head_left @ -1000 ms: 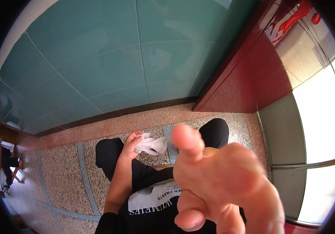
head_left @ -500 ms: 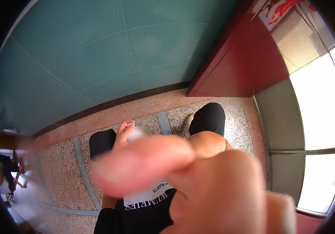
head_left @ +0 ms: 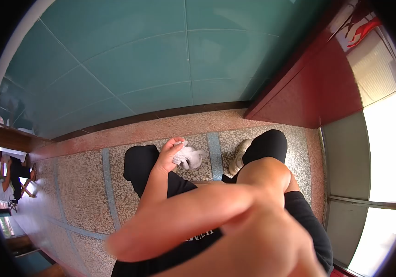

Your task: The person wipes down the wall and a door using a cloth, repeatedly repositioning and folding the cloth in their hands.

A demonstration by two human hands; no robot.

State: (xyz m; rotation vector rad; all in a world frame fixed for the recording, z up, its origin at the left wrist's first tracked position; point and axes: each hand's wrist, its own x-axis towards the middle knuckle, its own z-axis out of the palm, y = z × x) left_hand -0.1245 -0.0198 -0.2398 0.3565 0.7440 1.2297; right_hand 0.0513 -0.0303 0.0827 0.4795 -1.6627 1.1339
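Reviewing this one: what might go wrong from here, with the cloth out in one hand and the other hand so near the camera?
The pale cloth is held at one end by the left hand, its rest loose, so it might slip onto the speckled floor.
The right hand looms large and blurred; it may hide whatever happens below it, and might knock the head-worn camera if it comes closer.

Wearer had on a blk top (head_left: 161, 264), w/ some white lettering (head_left: 201, 236) on the front, mostly hidden. Trousers (head_left: 141, 162) were plain blk, approx. loose at the knees. Visible shoe (head_left: 238, 156) was off-white/beige. L hand (head_left: 166, 156) & R hand (head_left: 258, 226) bare.
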